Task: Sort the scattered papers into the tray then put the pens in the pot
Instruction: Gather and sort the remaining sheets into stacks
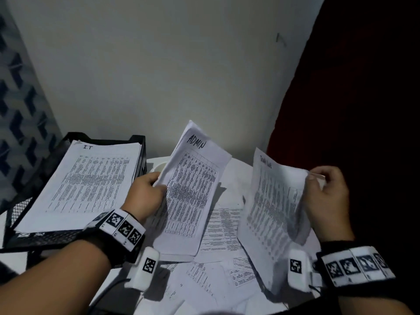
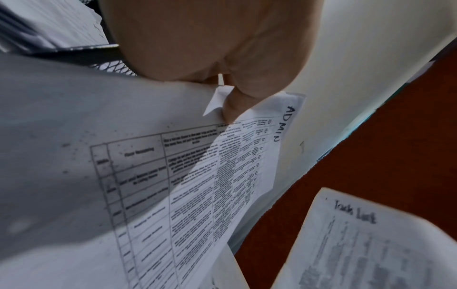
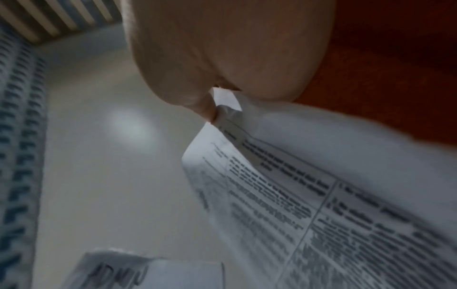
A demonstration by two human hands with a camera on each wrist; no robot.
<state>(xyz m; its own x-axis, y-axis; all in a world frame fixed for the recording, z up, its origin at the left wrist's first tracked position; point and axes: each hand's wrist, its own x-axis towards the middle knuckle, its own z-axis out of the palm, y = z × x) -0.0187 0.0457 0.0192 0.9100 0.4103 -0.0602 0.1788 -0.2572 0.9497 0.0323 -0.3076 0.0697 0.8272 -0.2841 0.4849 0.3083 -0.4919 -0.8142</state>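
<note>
Paper in both: left hand (image 1: 145,196) pinches ADMIN sheets (image 1: 193,189); right hand (image 1: 327,196) pinches a sheet (image 1: 272,212), seemingly "Task List".

Tray (image 1: 29,201) left, paper stack (image 1: 81,185) in it; loose papers (image 1: 222,235) on table right of tray.

Bare forearms wearing marker-covered wristbands

Black bands carrying white square-code tags are wrapping the left wrist (image 1: 122,228) and right wrist (image 1: 356,266); white tagged camera pods are hanging beneath each.

Heading on right-hand sheet (image 1: 276,208) blurred, unreadable in head view; white pot (image 1: 160,167) at 12 o'clock mostly hidden behind ADMIN sheet (image 1: 191,189).
</note>
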